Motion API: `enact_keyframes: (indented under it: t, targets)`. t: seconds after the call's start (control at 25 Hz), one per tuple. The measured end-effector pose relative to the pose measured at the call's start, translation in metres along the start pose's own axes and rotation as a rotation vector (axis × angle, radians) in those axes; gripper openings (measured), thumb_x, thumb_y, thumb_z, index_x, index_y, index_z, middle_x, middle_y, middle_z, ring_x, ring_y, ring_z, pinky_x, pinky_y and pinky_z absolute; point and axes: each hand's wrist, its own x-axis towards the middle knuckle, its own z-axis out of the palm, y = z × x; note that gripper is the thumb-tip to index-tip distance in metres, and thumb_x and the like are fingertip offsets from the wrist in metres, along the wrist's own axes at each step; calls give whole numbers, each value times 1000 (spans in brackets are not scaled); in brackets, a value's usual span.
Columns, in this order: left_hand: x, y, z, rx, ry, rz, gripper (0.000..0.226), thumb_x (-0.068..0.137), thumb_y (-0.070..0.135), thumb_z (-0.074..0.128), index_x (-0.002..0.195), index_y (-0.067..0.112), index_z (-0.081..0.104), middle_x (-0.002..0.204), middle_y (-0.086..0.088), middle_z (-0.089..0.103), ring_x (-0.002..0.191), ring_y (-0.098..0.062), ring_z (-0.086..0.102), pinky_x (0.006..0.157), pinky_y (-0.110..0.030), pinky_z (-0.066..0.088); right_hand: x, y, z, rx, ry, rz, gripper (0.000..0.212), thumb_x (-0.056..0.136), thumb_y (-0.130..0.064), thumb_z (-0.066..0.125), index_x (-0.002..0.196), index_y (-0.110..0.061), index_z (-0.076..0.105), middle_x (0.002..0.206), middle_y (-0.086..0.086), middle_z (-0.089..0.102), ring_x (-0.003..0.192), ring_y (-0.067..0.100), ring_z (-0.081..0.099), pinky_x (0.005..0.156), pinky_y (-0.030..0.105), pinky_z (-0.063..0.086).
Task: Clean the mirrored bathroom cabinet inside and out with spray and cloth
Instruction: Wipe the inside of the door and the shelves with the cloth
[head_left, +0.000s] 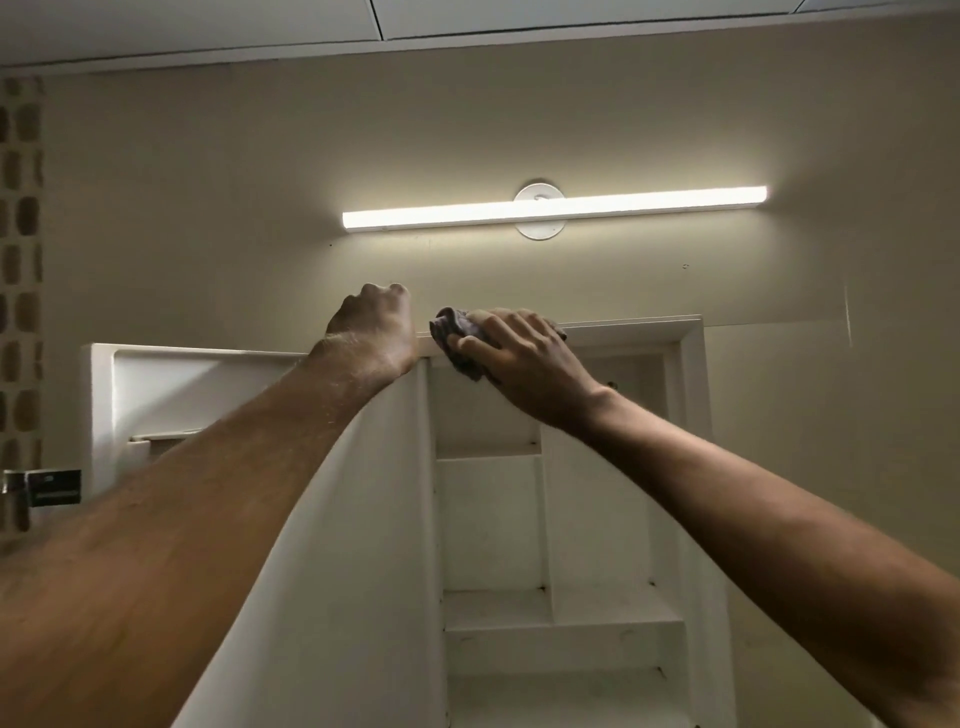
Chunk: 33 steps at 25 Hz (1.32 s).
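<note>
White cabinet (691, 364) beneath lit wall lamp (554, 206)

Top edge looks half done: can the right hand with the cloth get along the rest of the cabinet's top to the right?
Probably yes. The right hand presses the cloth on the cabinet's top edge, which runs bare rightward.
</note>
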Motion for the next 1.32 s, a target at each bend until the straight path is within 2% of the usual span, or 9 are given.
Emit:
enact_keyframes:
  t: [0.16, 0.4, 0.64, 0.8, 0.92, 1.04, 1.2, 1.32]
  targets:
    - [-3, 0, 10, -4, 43, 78, 22, 90, -5, 61, 107, 1, 74, 104, -20, 72, 94, -36, 70, 86, -44, 61, -19, 21, -11, 8, -45, 61, 37, 98, -21, 66, 133, -11, 59, 140, 19, 57, 121, 34, 59, 98, 51, 49]
    - [-1, -1, 23, -10, 123, 146, 25, 85, -10, 59, 98, 3, 76, 99, -21, 72, 92, -36, 69, 84, -45, 61, -66, 66, -33, -42, -40, 99, 31, 100, -22, 63, 127, -9, 59, 136, 19, 58, 118, 36, 59, 95, 51, 48]
    - [-2, 10, 37, -106, 174, 301, 23, 88, 2, 58, 96, 6, 79, 97, -18, 76, 93, -38, 70, 87, -43, 58, -113, 101, -62, -111, -34, 204, 27, 106, -25, 53, 127, -10, 55, 137, 16, 57, 124, 38, 55, 102, 52, 44]
    - [3, 9, 29, -156, 153, 282, 23, 87, 10, 62, 98, 13, 82, 98, -16, 77, 93, -37, 72, 87, -43, 60, -118, 90, -64, -183, -56, 364, 30, 103, -17, 54, 131, -5, 57, 141, 20, 54, 131, 43, 49, 112, 56, 36]
    - [4, 12, 24, -158, 113, 246, 27, 84, 9, 57, 93, 15, 82, 96, -17, 76, 92, -38, 69, 86, -43, 60, -117, 71, -57, -173, -45, 588, 36, 98, -7, 56, 135, -5, 54, 150, 21, 46, 142, 45, 37, 116, 57, 34]
    - [5, 15, 23, -158, 106, 239, 28, 84, 7, 55, 91, 12, 82, 96, -18, 75, 89, -38, 69, 83, -41, 59, -117, 60, -56, -129, -18, 770, 42, 96, -6, 55, 138, -7, 50, 157, 22, 36, 143, 44, 35, 111, 57, 43]
    - [7, 15, 24, -153, 107, 244, 27, 84, 7, 55, 91, 11, 82, 95, -18, 76, 87, -39, 69, 83, -44, 60, -114, 51, -53, -180, -19, 898, 44, 98, -10, 53, 140, -9, 43, 154, 29, 32, 125, 46, 50, 92, 54, 56]
    - [6, 16, 26, -154, 121, 247, 25, 85, 7, 57, 88, 9, 81, 90, -19, 75, 81, -40, 69, 80, -44, 61, -119, 39, -49, -204, -30, 985, 44, 100, -11, 51, 142, -7, 39, 149, 33, 34, 115, 45, 54, 84, 53, 58]
